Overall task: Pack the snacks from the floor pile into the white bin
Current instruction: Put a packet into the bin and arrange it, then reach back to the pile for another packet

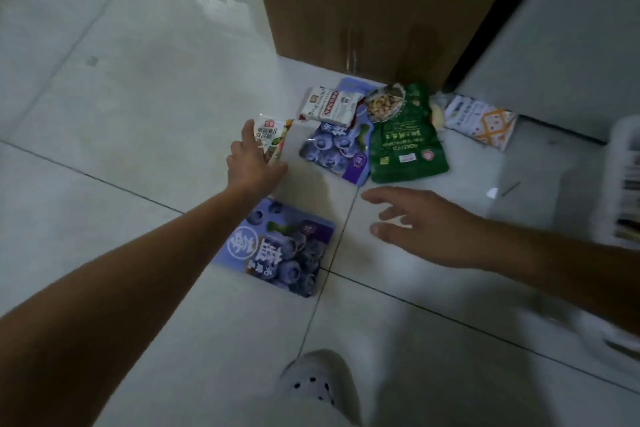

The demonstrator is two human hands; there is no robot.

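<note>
1. Head view: the left hand (254, 163) reaches forward to a small white packet (272, 135) at the left edge of the pile. Its thumb lies along the packet's side, and whether the fingers grip the packet cannot be told.
2. The right hand (426, 225) hovers over the tiled floor (121, 97) with its fingers spread and relaxed, holding nothing.
3. A blueberry pouch (284, 250) lies flat beneath the left forearm, apart from the pile.
4. In the pile, a second blueberry pouch (336, 152) lies just beside a green pouch (405, 146), and a white-and-red packet (330, 107) lies on top of the second blueberry pouch.
5. A white-and-orange packet (481, 121) lies to the right of the green pouch.
6. The pile lies at the foot of a cardboard box (363, 3).
7. The white bin (621, 156) shows blurred at the right edge, with packets inside.
8. A white shoe (318, 381) stands at the bottom.
</note>
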